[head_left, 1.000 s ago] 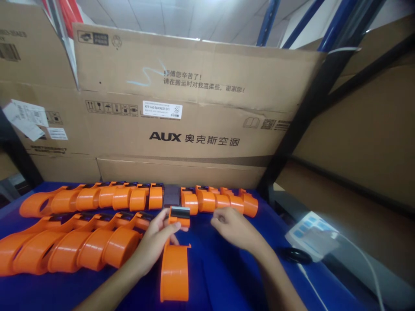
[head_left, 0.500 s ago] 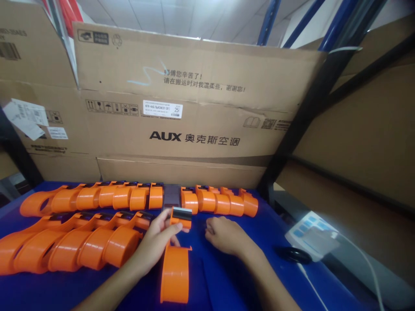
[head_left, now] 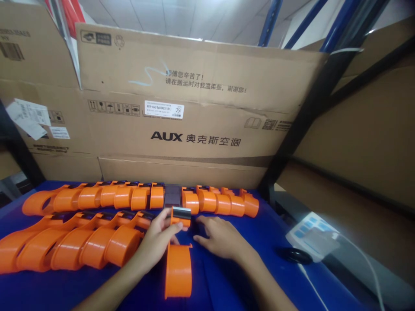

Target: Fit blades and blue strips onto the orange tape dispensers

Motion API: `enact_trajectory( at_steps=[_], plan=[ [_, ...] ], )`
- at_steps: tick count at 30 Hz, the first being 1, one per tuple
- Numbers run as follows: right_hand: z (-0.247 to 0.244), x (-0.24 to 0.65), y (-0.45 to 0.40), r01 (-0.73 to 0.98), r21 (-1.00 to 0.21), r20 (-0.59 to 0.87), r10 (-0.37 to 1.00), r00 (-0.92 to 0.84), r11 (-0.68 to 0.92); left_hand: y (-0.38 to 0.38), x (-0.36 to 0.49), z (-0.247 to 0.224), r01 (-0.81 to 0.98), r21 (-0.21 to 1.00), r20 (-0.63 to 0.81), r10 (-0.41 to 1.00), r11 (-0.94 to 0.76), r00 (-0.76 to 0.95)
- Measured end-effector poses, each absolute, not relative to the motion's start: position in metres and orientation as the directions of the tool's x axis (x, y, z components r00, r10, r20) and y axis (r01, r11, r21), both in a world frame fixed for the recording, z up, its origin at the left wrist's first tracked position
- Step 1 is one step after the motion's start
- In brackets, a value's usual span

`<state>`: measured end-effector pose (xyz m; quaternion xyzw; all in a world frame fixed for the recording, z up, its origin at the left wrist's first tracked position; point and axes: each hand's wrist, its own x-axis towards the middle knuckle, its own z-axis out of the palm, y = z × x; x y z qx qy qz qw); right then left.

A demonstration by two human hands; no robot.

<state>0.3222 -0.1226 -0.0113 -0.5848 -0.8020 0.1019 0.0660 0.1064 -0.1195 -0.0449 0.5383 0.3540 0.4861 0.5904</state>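
Observation:
My left hand [head_left: 162,233] is closed round the upper part of an orange tape dispenser [head_left: 179,272], near the middle of the view. A black piece with a pale toothed edge tops the dispenser, and its round orange body hangs below my fingers. To the right, my right hand [head_left: 215,235] is open, thumb and fingers apart and pointing at the dispenser, with a small gap between. Behind my hands, a row of orange dispensers [head_left: 123,196] stands along the back, and a second row [head_left: 94,246] lies at the left.
A dark block [head_left: 172,196] stands between dispensers in the back row. A large cardboard sheet [head_left: 201,116] rises behind the blue table [head_left: 227,280]. At the right are a white device [head_left: 313,235] with a cable, a black oval object [head_left: 294,255] and a dark rack post [head_left: 304,116].
My right hand has moved left, closer to the dispenser, and its fingers have opened from a closed shape. The dispenser's lower body has swung slightly right and up.

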Motion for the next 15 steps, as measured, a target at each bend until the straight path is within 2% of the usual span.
enact_trajectory(
  at_steps=[5,10,15],
  plan=[
    [-0.014,0.312,-0.125,0.872,-0.33,-0.013,0.922,-0.388,0.362,-0.118,0.107,-0.048,-0.21,0.976,0.118,0.953,-0.059,0.28],
    [-0.014,0.309,-0.124,0.806,-0.428,0.074,0.905,-0.42,0.409,-0.117,0.106,-0.048,-0.216,0.974,0.121,0.96,-0.066,0.251],
    [-0.014,0.308,-0.12,0.703,-0.58,0.161,0.904,-0.397,0.412,-0.118,0.107,-0.046,-0.241,0.968,0.12,0.969,-0.066,0.216]
  ],
)
